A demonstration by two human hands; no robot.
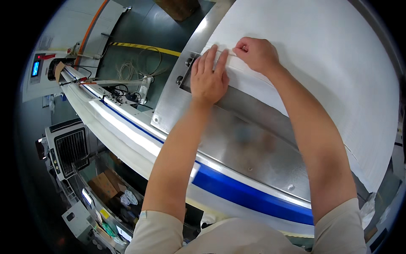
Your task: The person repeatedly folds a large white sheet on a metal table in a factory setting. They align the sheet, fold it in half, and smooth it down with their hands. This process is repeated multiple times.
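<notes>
A large white sheet [313, 59], which looks like cloth, covers most of a metal table [249, 148]. Along its near left edge runs a narrow strip or fold. My left hand [208, 78] lies flat over that edge, fingers stretched and slightly apart, with the palm partly over the bare metal. Just right of its fingertips, my right hand [258, 54] is curled, thumb and forefinger pinched on the sheet's edge strip. The bit between those fingertips is mostly hidden.
A blue band [245, 197] and a pale rail run along the table's near side. Black knobs [179, 80] stand by my left hand. At the left are a machine with a lit display [36, 67], loose cables [131, 70] and a bin with cardboard [105, 186].
</notes>
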